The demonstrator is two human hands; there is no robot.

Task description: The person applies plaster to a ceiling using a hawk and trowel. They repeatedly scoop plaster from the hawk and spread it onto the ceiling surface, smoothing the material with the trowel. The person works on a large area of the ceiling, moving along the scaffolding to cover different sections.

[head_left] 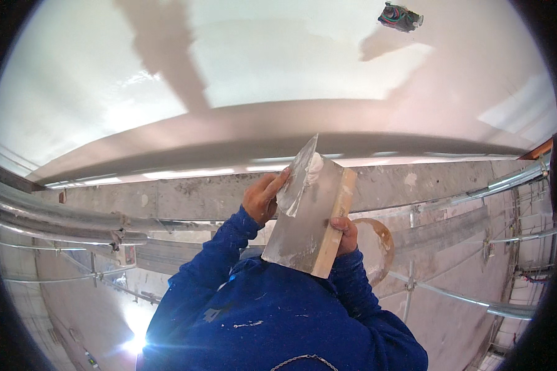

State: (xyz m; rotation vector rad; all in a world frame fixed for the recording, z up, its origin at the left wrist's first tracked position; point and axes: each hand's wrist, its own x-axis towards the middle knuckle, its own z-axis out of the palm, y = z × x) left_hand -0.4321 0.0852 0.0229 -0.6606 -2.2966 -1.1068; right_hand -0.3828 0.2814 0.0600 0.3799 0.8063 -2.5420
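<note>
bright glare, lens flare, fisheye bending

above: smooth white ceiling [260, 68] bare, room to sweep | upper right: wiring hole [400, 17] breaks it | middle: grey beam [185, 195] blocks forward reach | left: pipes [49, 216] crowd | right: conduits [476, 303] crowd | hands' front: trowel [300, 232] fills gap

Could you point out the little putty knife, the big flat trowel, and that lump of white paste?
putty knife [298, 179], head view, middle of its blade.
flat trowel [303, 226], head view, bare metal face.
white paste [315, 166], head view, centre of the lump.
</note>
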